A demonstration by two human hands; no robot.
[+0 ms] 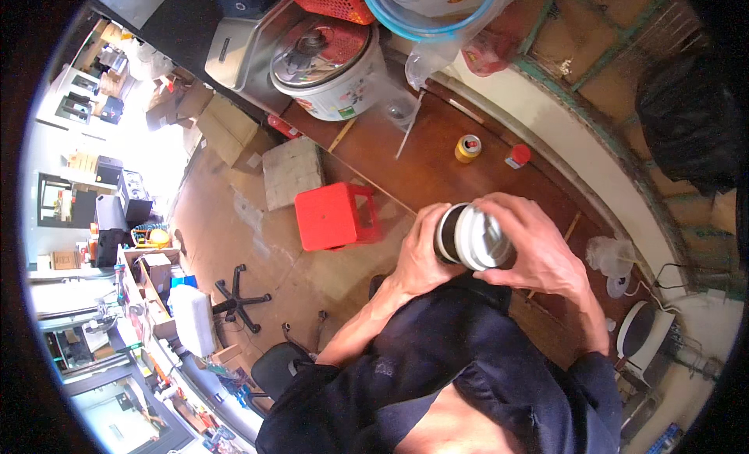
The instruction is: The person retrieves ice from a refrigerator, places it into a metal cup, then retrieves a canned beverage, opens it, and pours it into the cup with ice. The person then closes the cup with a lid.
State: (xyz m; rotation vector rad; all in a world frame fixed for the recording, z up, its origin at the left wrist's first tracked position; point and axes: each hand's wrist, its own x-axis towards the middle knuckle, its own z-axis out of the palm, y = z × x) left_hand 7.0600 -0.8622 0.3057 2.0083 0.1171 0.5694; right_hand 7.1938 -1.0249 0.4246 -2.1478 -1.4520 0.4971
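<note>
My left hand (421, 255) wraps round a dark cup-like container with a pale rim (446, 234), held close in front of my chest. A round white and grey lid (482, 239), slightly smeared by motion, sits at the mouth of that container, tilted. The fingers and thumb of my right hand (538, 247) close round the lid's edge. Whether lid and container still touch, I cannot tell. Beyond my hands, on the brown tabletop (425, 169), stand a yellow can (468, 148) and a small red-capped jar (517, 156).
A large white cooker with a glass lid (324, 68) stands at the table's far end, by a blue-rimmed basin (429, 13) and a red basket (331, 1). On the floor to the left are a red stool (326, 218), a cardboard box (226, 130) and an office chair base (240, 298).
</note>
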